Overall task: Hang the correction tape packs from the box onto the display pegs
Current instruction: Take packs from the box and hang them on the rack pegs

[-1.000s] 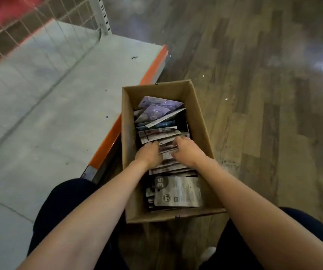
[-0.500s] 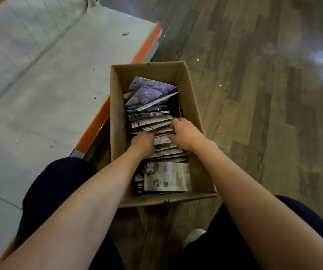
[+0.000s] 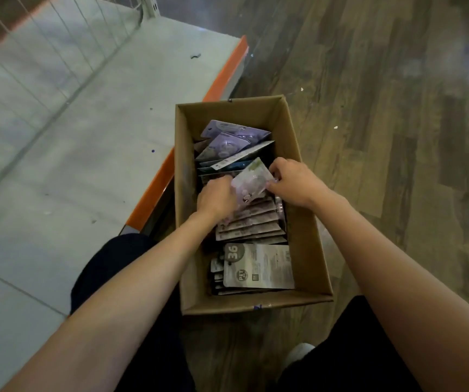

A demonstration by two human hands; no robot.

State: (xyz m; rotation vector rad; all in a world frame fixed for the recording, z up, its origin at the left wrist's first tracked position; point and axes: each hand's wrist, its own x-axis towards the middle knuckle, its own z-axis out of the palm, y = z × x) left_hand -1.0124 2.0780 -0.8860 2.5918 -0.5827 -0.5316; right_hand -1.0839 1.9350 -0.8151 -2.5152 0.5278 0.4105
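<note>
Pinched between both sets of fingers: one correction tape pack (image 3: 251,181), tilted up out of the row. Gripped at its right edge by the right hand (image 3: 295,183), fingers (image 3: 277,168) curled round the card; held at its left lower corner by the left hand (image 3: 217,198). Long axis slanted from lower left to upper right, across the box (image 3: 304,244). Both hands touching it, neither nearer. Beneath the fingers, remaining packs (image 3: 249,224) stacked on edge; purple packs (image 3: 227,140) beyond. Left of the hands, shelf base (image 3: 86,137) with orange edge (image 3: 154,193); pegs not visible.
</note>
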